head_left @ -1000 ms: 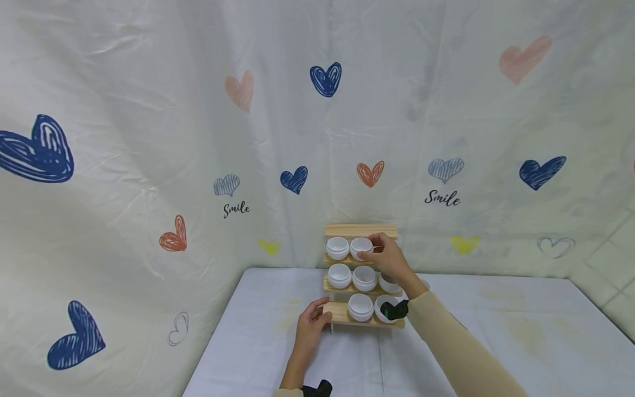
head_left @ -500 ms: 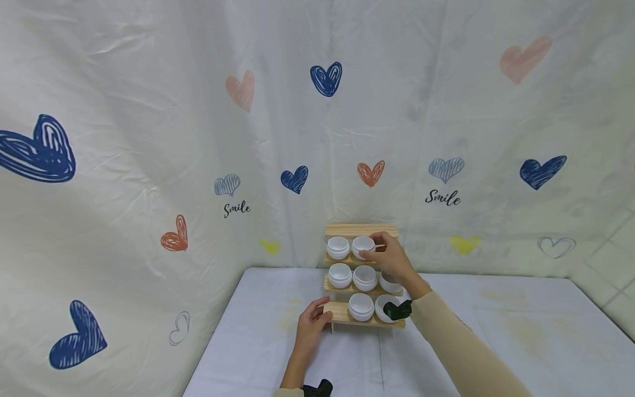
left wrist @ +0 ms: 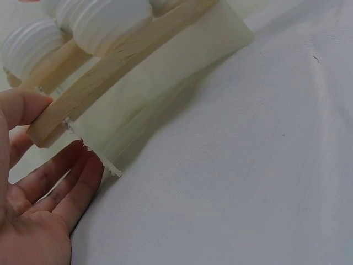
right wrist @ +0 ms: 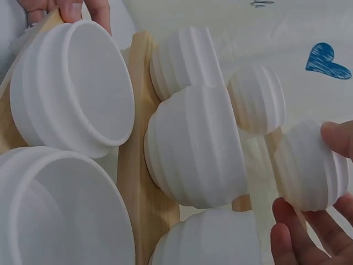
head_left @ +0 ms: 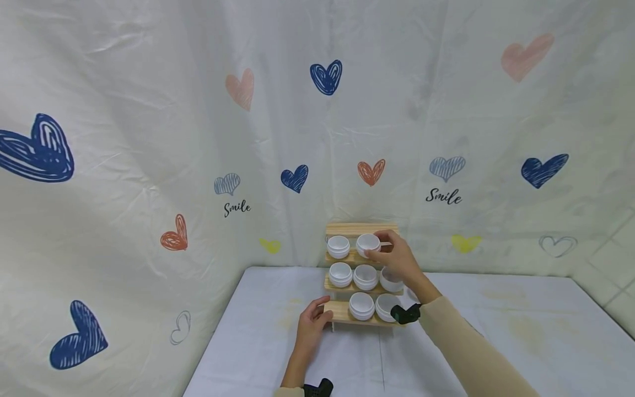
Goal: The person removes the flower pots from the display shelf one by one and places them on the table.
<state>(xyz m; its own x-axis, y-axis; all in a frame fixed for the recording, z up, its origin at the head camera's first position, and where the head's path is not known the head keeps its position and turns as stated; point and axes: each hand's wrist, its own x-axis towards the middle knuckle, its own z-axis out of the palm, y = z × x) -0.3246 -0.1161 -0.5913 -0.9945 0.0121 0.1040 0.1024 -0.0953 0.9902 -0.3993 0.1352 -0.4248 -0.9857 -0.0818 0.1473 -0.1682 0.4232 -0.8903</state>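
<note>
Right hand [head_left: 397, 259] around white bowl [head_left: 368, 244]

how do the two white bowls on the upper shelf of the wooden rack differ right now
The right white ribbed bowl is pinched by the right hand, thumb in front and fingers at its far side; the left white ribbed bowl stands untouched. The right one sits slightly higher in the head view. Both are small, round, open-topped, on the wooden rack.
</note>
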